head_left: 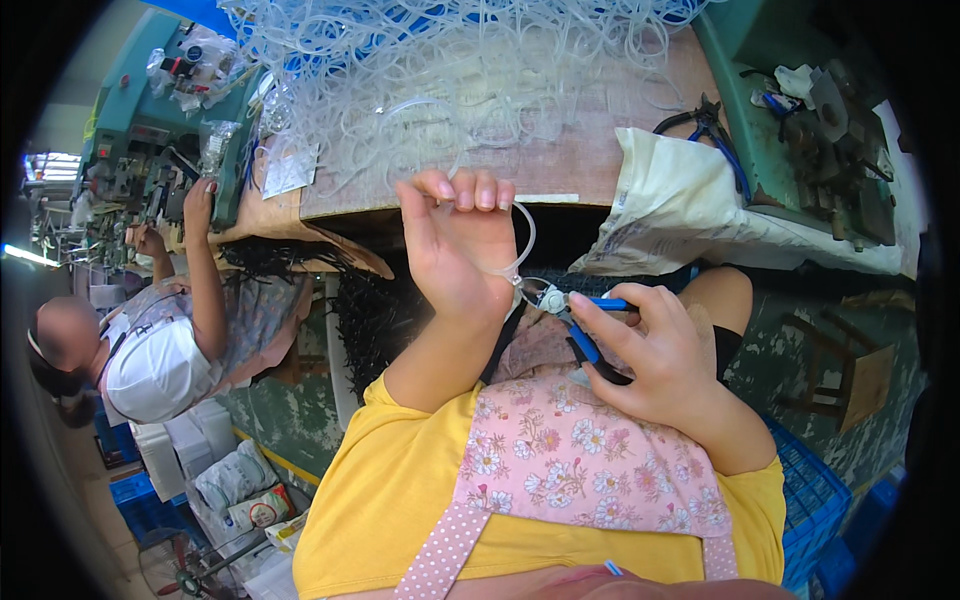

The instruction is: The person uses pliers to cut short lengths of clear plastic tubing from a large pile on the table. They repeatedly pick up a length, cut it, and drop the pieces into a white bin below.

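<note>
My left hand (462, 235) is raised in front of the table edge, its fingers curled over a loop of clear plastic tubing (532, 237). The loop hangs out beside the palm and runs down to a small joint near the wrist. In my right hand (655, 345) are cutting pliers (583, 342) with blue and black handles, the handles spread apart. Their jaws point left, up against the lower end of the loop. Whether the jaws have closed on the tubing is too small to tell. Beyond my hands, a tangled heap of clear tubing (400, 95) covers the tabletop.
Another pair of pliers (712, 130) lies on a white sack (655, 205) over the table's right side. A green machine (850, 150) stands beyond it. On the left, a co-worker (165, 355) sits at another green machine. A blue crate (805, 490) and a wooden stool (850, 385) stand at right.
</note>
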### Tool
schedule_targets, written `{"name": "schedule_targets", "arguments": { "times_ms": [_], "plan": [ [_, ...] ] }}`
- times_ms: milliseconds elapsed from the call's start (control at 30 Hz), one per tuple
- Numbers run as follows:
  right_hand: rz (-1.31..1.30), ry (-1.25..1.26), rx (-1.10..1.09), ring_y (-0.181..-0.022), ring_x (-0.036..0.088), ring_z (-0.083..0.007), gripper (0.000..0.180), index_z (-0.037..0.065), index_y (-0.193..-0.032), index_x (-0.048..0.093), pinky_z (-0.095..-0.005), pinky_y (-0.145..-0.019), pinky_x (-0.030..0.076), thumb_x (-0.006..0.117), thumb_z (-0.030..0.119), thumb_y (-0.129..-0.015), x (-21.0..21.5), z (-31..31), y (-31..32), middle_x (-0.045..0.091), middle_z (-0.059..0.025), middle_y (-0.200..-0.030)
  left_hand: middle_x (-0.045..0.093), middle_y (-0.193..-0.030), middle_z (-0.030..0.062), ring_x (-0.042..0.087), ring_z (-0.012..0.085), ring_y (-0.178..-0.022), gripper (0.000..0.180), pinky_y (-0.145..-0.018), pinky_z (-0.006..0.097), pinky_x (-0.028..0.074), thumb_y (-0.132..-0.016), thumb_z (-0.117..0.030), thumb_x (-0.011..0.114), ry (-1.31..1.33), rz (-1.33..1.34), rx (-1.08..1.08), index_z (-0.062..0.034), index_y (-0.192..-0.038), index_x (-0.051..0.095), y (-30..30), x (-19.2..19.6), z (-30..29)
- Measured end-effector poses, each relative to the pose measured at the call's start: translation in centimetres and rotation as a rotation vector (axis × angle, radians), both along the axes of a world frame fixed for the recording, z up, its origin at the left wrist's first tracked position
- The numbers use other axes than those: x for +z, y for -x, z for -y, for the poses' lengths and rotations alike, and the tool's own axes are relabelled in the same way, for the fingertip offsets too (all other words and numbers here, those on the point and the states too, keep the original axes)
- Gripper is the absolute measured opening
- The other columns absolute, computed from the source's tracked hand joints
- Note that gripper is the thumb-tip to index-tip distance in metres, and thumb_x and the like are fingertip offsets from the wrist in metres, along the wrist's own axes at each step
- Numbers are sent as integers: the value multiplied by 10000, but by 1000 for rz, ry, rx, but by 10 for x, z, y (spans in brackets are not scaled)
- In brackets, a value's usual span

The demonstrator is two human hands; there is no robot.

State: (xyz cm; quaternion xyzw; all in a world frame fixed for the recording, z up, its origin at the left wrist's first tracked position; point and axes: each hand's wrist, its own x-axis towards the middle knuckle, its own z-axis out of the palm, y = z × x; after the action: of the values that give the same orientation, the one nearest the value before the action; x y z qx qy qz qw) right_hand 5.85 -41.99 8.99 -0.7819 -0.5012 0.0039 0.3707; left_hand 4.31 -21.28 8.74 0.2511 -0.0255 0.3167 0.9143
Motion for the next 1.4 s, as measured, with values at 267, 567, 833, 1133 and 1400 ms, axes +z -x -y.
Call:
{"name": "schedule_targets", "arguments": {
  "times_ms": [267, 567, 833, 1133, 1400],
  "plan": [
    [1, -5, -8, -771, 511, -288, 680, 204, -1273, 589, -389, -668, 436, 747, 147, -614, -2, 1, 5, 496, -121, -1027, 406, -717, 9, 400, 167, -720, 384, -736, 337, 358, -1017, -427, 358, -56, 48, 87, -118, -806, 448, 6, 3, 6],
    [36, 21, 76, -789, 527, -284, 692, 209, -1279, 586, -387, -688, 450, 747, 148, -609, 1, 5, -6, 508, -113, -1011, 538, -886, 69, 520, 243, -957, 458, -918, 420, 399, -1009, -486, 305, -192, -81, -348, -79, -1128, 477, 9, -3, -2],
    [-520, -266, 191, -744, 513, -155, 731, 68, -1336, 522, -257, -654, 435, 748, 91, -642, -4, 35, -26, 530, -69, -975, 414, -1286, 204, 447, 333, -1148, 802, -955, 456, 370, -933, -593, 406, -987, 136, -156, 56, -1386, 279, 46, 34, 4],
    [-564, -224, 195, -858, 558, -219, 713, 34, -1330, 516, -290, -701, 459, 757, 115, -664, -8, 26, -18, 564, -129, -1032, 495, -1133, 204, 518, 327, -967, 765, -835, 447, 411, -987, -552, 280, -712, 655, -647, 128, -1187, 567, 59, 69, 34],
    [-549, -231, 182, -908, 578, -259, 709, 31, -1323, 521, -321, -757, 476, 759, 114, -660, -10, 26, -14, 571, -151, -1032, 505, -1249, 270, 505, 344, -1100, 681, -887, 475, 384, -1006, -470, 280, -724, 733, -664, 118, -1199, 565, 55, 61, 35]
  ]
}}
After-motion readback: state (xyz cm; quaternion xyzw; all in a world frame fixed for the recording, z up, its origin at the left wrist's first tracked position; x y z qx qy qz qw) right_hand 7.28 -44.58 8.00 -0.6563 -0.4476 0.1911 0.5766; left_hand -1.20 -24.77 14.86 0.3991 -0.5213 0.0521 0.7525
